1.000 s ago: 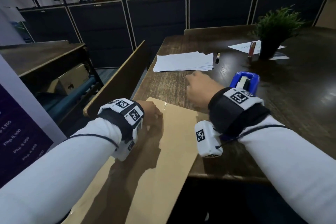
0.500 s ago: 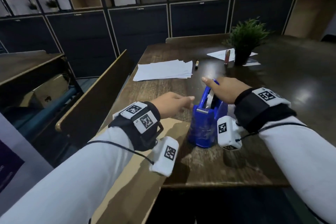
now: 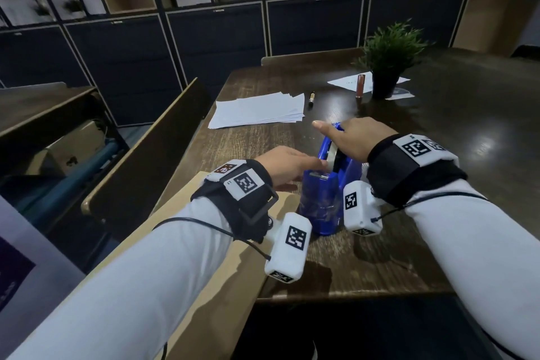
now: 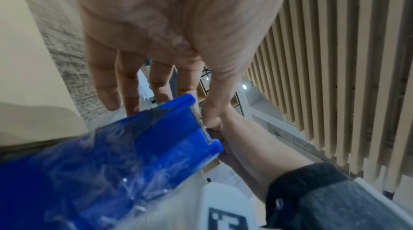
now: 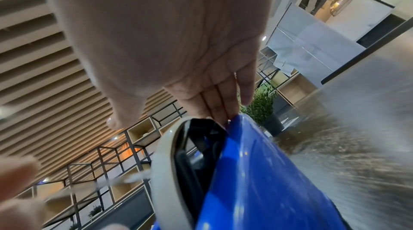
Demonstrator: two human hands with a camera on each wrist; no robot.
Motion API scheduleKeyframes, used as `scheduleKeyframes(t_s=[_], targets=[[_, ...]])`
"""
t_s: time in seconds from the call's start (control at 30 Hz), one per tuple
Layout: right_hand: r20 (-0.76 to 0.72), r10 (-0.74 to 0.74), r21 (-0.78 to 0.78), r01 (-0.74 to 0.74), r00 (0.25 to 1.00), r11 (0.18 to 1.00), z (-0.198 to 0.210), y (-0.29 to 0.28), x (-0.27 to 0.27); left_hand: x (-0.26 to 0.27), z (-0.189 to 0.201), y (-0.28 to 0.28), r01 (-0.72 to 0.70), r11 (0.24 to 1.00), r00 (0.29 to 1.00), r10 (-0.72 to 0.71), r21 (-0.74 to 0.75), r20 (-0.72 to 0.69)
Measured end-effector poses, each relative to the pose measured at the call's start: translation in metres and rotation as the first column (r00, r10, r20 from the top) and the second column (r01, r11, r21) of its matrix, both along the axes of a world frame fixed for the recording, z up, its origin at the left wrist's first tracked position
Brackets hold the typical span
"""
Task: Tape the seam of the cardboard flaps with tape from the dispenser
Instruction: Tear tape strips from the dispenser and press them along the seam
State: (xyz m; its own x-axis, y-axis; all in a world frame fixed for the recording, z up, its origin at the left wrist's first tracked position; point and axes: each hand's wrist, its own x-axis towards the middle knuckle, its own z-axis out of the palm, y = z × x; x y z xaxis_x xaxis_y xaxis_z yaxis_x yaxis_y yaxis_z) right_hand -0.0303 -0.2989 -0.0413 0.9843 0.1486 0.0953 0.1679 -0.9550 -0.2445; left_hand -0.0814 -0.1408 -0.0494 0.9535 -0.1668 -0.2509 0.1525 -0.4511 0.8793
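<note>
A blue tape dispenser (image 3: 324, 202) stands on the dark wooden table (image 3: 438, 213), just right of a flat brown cardboard sheet (image 3: 216, 286). My right hand (image 3: 350, 137) lies over the dispenser's top with straight fingers and the thumb stuck out. The right wrist view shows those fingers along the blue body (image 5: 268, 181) beside the pale tape roll (image 5: 163, 163). My left hand (image 3: 292, 165) reaches to the cutter end. In the left wrist view its thumb (image 4: 212, 110) sits at the blade of the dispenser (image 4: 111, 163). A thin blurred strip runs from the roll to the left fingertips.
A stack of white papers (image 3: 257, 109) and a marker (image 3: 311, 96) lie farther back. A potted plant (image 3: 385, 58) and a reddish tube (image 3: 361, 85) stand behind on the right. The cardboard overhangs the table's near edge (image 3: 350, 295). A wooden bench back (image 3: 152, 149) rises at left.
The right hand left the cardboard, took the dispenser from behind it and set it beside the sheet. The left hand lifted off the cardboard and moved right to the cutter.
</note>
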Motion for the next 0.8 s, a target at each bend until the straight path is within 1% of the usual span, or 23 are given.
scheduleKeyframes(t_s=[0.13, 0.23, 0.27, 0.47, 0.8], targets=[[-0.004, -0.005, -0.014, 0.005, 1.0, 1.0, 0.002, 0.0, -0.002, 0.002, -0.003, -0.003, -0.047, 0.997, 0.997, 0.042, -0.066, -0.065], [-0.005, -0.015, -0.021, 0.015, 1.0, 1.0, 0.002, 0.001, -0.001, 0.001, 0.002, -0.004, -0.087, 0.979, 0.995, 0.075, -0.186, -0.071], [-0.005, -0.018, -0.025, 0.018, 1.0, 1.0, 0.002, 0.001, -0.001, 0.0, 0.005, -0.003, -0.083, 0.976, 0.995, 0.072, -0.202, -0.064], [-0.001, -0.016, -0.05, 0.016, 1.0, 0.999, 0.001, 0.003, 0.001, -0.002, 0.003, 0.005, -0.038, 0.984, 0.997, 0.026, -0.171, -0.075], [-0.002, -0.023, -0.072, 0.023, 1.0, 0.997, 0.001, 0.004, 0.0, -0.012, -0.01, 0.013, -0.051, 0.977, 0.997, 0.039, -0.207, -0.064]])
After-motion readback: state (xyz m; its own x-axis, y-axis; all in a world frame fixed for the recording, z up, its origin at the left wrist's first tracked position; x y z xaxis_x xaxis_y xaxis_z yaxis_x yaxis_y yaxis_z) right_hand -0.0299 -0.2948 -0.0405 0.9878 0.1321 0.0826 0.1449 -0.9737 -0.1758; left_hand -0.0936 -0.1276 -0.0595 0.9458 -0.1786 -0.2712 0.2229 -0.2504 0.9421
